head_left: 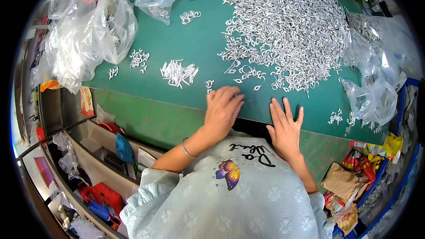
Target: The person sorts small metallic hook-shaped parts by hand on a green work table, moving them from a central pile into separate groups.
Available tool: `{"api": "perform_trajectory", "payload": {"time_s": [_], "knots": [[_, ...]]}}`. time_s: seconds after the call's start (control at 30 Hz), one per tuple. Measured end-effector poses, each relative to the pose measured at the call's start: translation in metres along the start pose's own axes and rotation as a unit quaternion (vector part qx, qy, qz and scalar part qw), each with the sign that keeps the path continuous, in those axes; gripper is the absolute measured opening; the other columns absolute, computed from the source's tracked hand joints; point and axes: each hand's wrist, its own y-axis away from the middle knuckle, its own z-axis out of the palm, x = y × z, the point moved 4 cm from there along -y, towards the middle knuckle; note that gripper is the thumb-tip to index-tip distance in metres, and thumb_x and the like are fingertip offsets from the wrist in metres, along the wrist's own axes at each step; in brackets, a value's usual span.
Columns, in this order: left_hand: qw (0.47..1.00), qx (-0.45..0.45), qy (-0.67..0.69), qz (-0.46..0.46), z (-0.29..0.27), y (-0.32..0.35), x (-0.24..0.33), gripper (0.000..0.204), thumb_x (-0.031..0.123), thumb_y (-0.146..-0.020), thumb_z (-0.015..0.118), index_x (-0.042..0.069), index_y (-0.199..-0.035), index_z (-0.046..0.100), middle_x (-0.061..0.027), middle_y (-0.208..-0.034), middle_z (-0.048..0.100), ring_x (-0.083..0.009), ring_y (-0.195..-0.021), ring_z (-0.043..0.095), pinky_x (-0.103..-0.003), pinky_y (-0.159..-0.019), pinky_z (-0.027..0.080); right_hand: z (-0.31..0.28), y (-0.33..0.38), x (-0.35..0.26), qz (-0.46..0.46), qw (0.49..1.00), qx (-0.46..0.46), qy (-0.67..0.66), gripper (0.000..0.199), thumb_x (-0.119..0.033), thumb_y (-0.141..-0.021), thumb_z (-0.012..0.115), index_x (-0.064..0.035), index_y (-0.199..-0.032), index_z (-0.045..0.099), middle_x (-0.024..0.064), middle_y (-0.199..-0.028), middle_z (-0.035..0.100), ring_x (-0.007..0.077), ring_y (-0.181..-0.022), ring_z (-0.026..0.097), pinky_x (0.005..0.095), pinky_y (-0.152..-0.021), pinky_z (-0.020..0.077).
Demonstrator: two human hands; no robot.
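Near the front edge of the green tabletop, the left hand is curling its fingers over a few small silver metal loops, though I cannot tell whether any piece is actually being gripped under them. The right hand is lying flat, fingers spread and released, holding nothing. A large heap of silver loops is spreading across the tabletop beyond both hands, with a small cluster of straight metal pins lying to the left. Because both hands are working right at the edge, a sweeping motion could push loose pieces off onto the cluttered bins below.
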Motion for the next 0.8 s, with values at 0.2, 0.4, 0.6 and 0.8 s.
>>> {"api": "perform_trajectory", "payload": {"time_s": [0.2,0.4,0.6,0.8], "knots": [[0.994,0.057,-0.078,-0.045,-0.018,0.005,-0.015,0.026,0.0,-0.075,0.073,0.006,-0.099,0.068,-0.0056,-0.114,0.061,-0.0261,-0.106,0.056,-0.039,-0.088,0.032,-0.003,0.027,0.033,0.106,0.993,0.048,0.005,0.071,-0.017,-0.083,0.067,-0.003,-0.145,0.037,0.0087,-0.154,0.032,0.0299,-0.145,0.024,0.06,-0.115,0.0103],[0.985,0.1,-0.108,-0.091,-0.022,0.009,-0.022,0.028,-0.002,-0.076,0.071,0.008,-0.102,0.068,-0.0071,-0.117,0.059,-0.0272,-0.112,0.053,-0.039,-0.091,0.032,-0.008,0.048,0.065,0.196,0.97,0.137,0.033,0.06,-0.024,-0.096,0.05,-0.0015,-0.148,0.031,0.0127,-0.155,0.03,0.0337,-0.146,0.02,0.0576,-0.115,0.0075],[0.991,0.099,-0.065,-0.063,-0.013,0.0,-0.001,0.032,-0.003,-0.076,0.069,0.009,-0.105,0.068,-0.0085,-0.12,0.057,-0.0273,-0.114,0.052,-0.039,-0.095,0.032,-0.021,-0.005,0.034,0.086,0.988,0.128,-0.021,0.065,-0.024,-0.091,0.058,-0.0022,-0.147,0.033,0.0129,-0.154,0.031,0.0353,-0.145,0.022,0.06,-0.114,0.0087],[0.998,0.053,-0.007,-0.02,-0.003,-0.006,0.012,0.032,-0.003,-0.077,0.068,0.004,-0.107,0.065,-0.0103,-0.119,0.057,-0.0281,-0.109,0.054,-0.04,-0.088,0.031,-0.01,-0.035,0.003,0.033,0.997,0.062,-0.039,0.072,-0.029,-0.084,0.068,-0.0027,-0.144,0.039,0.0116,-0.155,0.029,0.0343,-0.145,0.02,0.0631,-0.111,0.0143]]}}
